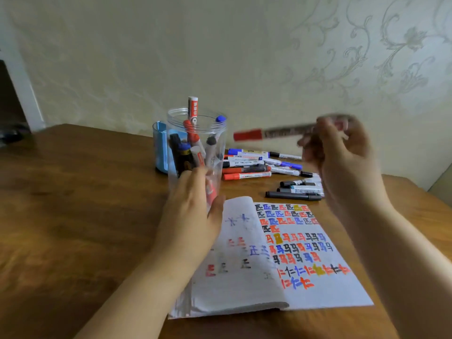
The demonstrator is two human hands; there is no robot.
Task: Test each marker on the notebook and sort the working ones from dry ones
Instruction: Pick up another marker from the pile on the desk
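Right hand [342, 152]: fingers curled round a capped red marker [274, 133], raised, blurred.
Left hand [193, 206]: wrapped round the clear jar [195, 133].
Risk: the jar, crowded with upright markers, could tip if jostled.
Blue holder [160, 148]: behind the jar; contents unclear.
Notebook [269, 265]: below the gripped marker.
Loose markers [259, 165]: beyond the notebook.

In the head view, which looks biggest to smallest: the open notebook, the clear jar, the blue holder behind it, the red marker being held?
1. Notebook
2. Clear jar
3 and 4. Unsure: the blue holder is mostly hidden behind the jar, and the red marker is blurred and nearer the camera.
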